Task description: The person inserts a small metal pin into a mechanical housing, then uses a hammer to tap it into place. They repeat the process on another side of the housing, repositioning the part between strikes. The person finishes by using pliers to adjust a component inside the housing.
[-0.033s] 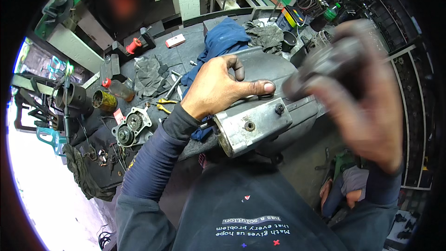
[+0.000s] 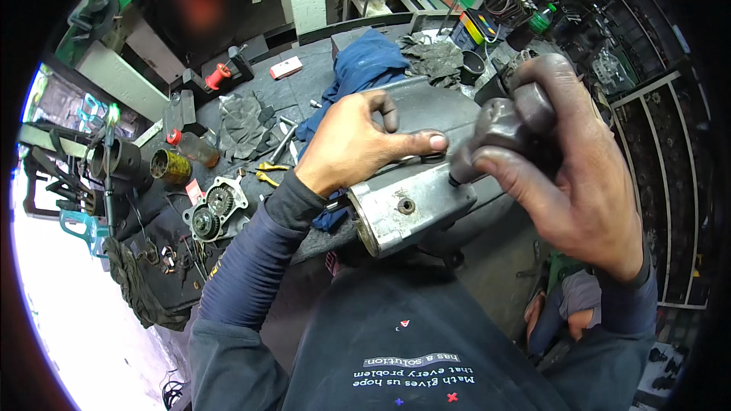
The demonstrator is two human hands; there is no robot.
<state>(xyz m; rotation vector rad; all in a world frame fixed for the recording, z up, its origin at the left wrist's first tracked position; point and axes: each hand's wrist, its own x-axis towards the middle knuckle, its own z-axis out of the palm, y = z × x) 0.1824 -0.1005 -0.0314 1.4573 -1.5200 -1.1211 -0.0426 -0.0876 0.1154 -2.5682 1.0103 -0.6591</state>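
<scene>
A grey cast-metal housing [image 2: 434,110] lies on the workbench, with a silver block [image 2: 403,217] along its near side. My left hand [image 2: 354,141] rests over the housing, its thumb stretched out onto a small dark bolt head [image 2: 432,157] and its index finger curled apart from the thumb. Wrapped in my right hand [image 2: 590,183] is a dark grey metal tool with a blunt rounded nose [image 2: 502,125]; its exact kind is unclear. That nose meets a dark fastener at the block's right end and largely hides it.
To the left are an opened gear housing [image 2: 217,209], yellow-handled pliers [image 2: 268,173], a yellow can [image 2: 170,166] and a bottle [image 2: 198,148]. Blue cloth [image 2: 369,61] lies behind the housing. A metal rack [image 2: 659,183] stands at the right. Someone's bent legs [image 2: 571,301] show low on the right.
My right hand and the tool have come down from a blurred, raised position, and the tool's nose now covers the fastener that showed before. My left hand has hardly moved.
</scene>
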